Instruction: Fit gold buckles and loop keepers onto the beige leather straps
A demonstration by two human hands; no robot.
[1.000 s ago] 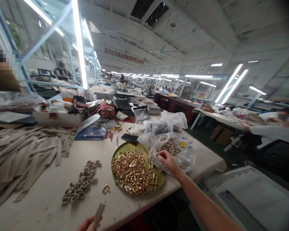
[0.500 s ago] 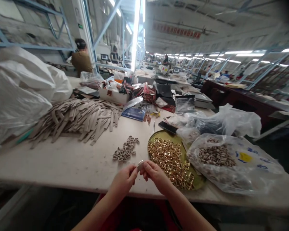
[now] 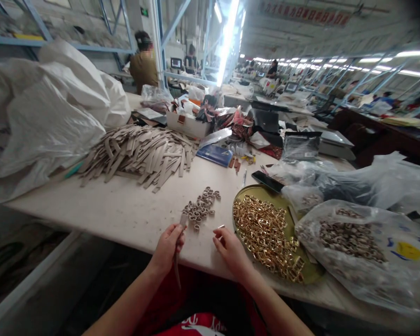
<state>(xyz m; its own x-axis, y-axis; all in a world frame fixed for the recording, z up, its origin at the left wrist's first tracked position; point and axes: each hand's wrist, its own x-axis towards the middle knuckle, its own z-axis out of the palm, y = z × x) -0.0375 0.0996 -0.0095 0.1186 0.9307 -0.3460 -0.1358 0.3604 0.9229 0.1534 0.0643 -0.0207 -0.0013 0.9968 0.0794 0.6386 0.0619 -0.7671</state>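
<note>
- Hands have parted since half a second ago, when they met over one piece at the desk (image 3: pixel 126 214) edge.
- Left hand (image 3: pixel 168 245): grip closed on a strip (image 3: pixel 177 266) that hangs below the desk edge, its top end near the loops (image 3: pixel 201 208).
- Right hand (image 3: pixel 232 249): fingers curled, a small shiny bit at the tips; whether the grip has it, I cannot tell.
- Tray (image 3: pixel 248 191) of buckles (image 3: pixel 266 233) lies just beside the right hand, with the bag (image 3: pixel 353 261) beyond it.
</note>
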